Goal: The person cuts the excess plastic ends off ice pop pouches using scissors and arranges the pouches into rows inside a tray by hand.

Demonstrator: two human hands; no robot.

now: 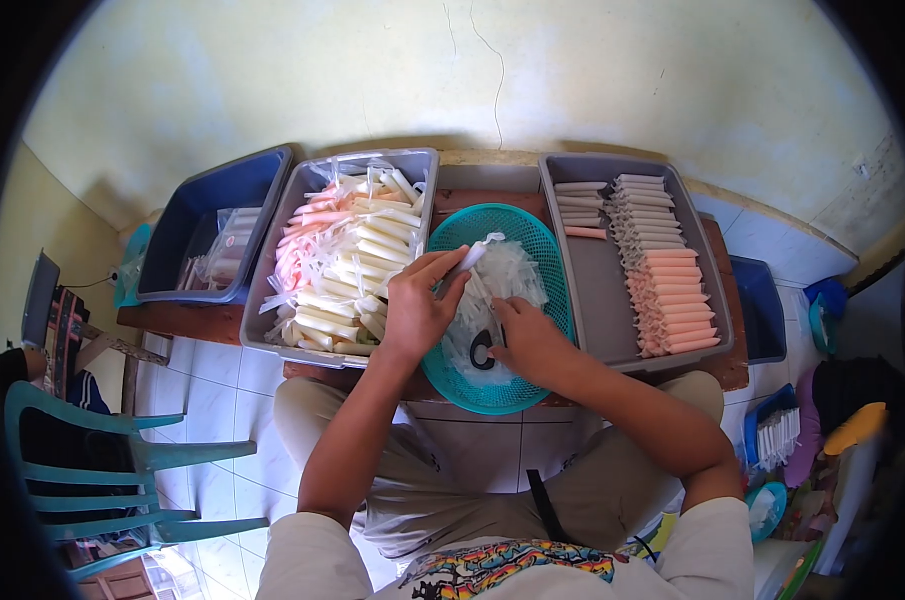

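My left hand [428,300] is closed around a slim white plastic-wrapped stick [470,257], its twisted end pointing up and right above the basket. My right hand [533,342] is over the same basket, its thumb at the black loop handle of scissors [483,350]; the blades are hard to make out. Beneath both hands, clear plastic scraps [513,275] fill much of the turquoise mesh basket [563,300]. On the left, a grey tray [258,338] holds a heap of cream and pink wrapped sticks [373,245].
The grey tray [598,290] on the right holds stacked rows of pink and whitish sticks [678,290]. A dark blue bin [163,265] with plastic packs stands far left, near a green chair [143,460]. Another blue bin [761,310] stands right of the bench. A wall [403,70] rises behind.
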